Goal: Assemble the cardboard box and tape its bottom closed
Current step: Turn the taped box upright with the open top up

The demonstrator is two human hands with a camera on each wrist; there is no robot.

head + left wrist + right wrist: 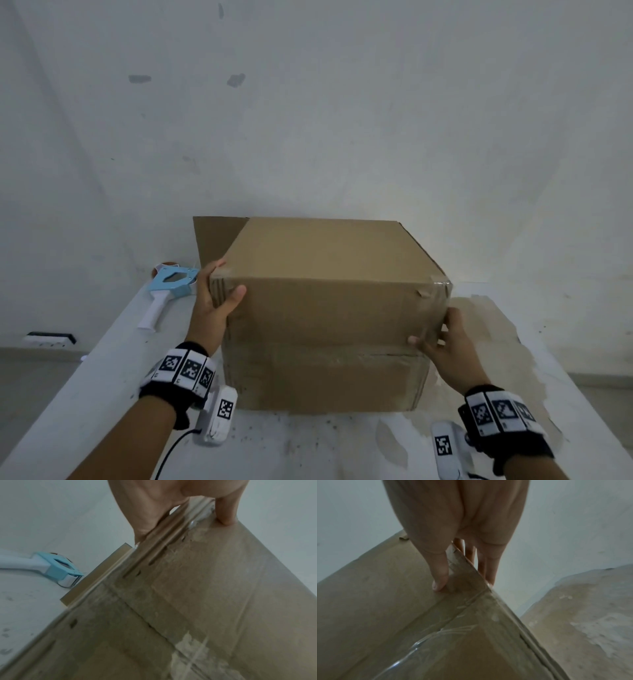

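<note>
A brown cardboard box (pixel 325 274) stands on the white table (pixel 85 394), with one flap (pixel 212 240) sticking up at its back left. My left hand (pixel 224 284) grips the upper left corner, thumb on the near face and fingers round the side. My right hand (pixel 434 329) grips the right vertical edge lower down, thumb (pixel 439 577) pressed on the near face. Clear tape (pixel 453 628) lies glossy across the near face and wraps the corners. In the left wrist view the box (pixel 205 601) fills the frame below the fingers (pixel 224 515).
A blue and white tape dispenser (pixel 171 284) lies on the table left of the box, close to the flap; it also shows in the left wrist view as the dispenser (pixel 56 569). A brownish stained patch (pixel 496 342) covers the table's right side. A white wall stands behind.
</note>
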